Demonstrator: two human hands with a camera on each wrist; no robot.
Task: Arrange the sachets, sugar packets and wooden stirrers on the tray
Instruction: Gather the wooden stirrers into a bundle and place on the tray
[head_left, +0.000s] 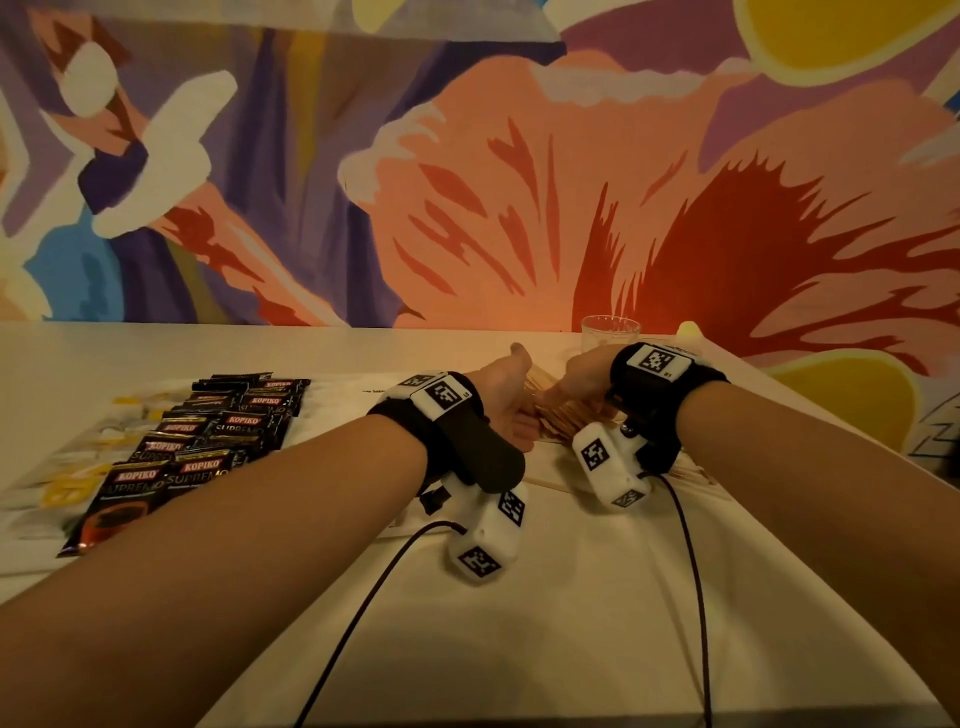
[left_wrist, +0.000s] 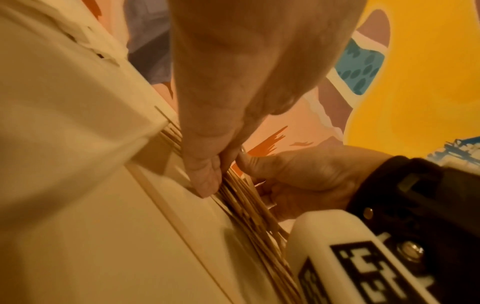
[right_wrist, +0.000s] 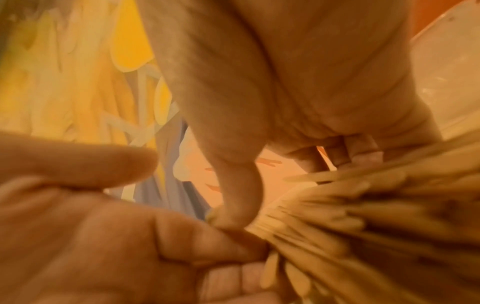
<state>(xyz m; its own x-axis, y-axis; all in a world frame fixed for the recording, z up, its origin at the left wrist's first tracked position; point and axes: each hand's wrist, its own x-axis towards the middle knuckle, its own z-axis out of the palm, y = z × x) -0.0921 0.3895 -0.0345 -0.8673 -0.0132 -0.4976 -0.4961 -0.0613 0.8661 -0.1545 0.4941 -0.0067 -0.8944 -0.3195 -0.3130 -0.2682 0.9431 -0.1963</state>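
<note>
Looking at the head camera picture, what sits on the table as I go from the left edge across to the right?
Yellow packets → black Kopiko sachets → left hand → wooden stirrers, gathered between both hands → right hand, with a clear glass just behind it.

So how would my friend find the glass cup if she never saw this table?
Look at the big painted wall, then down to the far edge of the white table. Just past the right hand, behind the bundle of wooden stirrers, stands the glass. It is the only see-through thing there.
</note>
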